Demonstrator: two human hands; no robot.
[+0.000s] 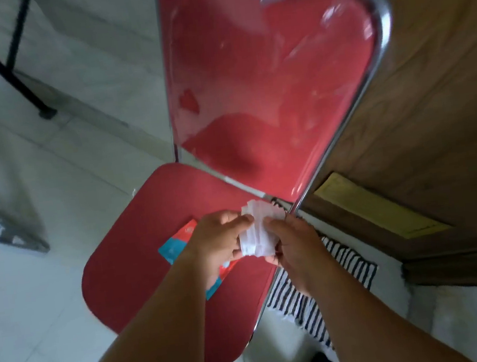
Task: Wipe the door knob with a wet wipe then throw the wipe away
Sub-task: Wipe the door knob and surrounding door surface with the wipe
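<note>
A folded white wet wipe [256,229] is held between both hands above the seat of a red chair [138,253]. My left hand [221,243] pinches its left edge and my right hand [293,243] pinches its right edge. Under my left hand a blue and red wipe packet [176,245] lies flat on the seat, partly hidden by the hand and forearm. A brown wooden door [431,97] stands at the right. No door knob is in view.
The chair's red back [265,87] with a chrome frame rises close ahead. A striped mat [320,294] lies on the white tiled floor by the door. Black table legs [6,59] stand at the far left. A yellow paper [375,206] is stuck low on the door.
</note>
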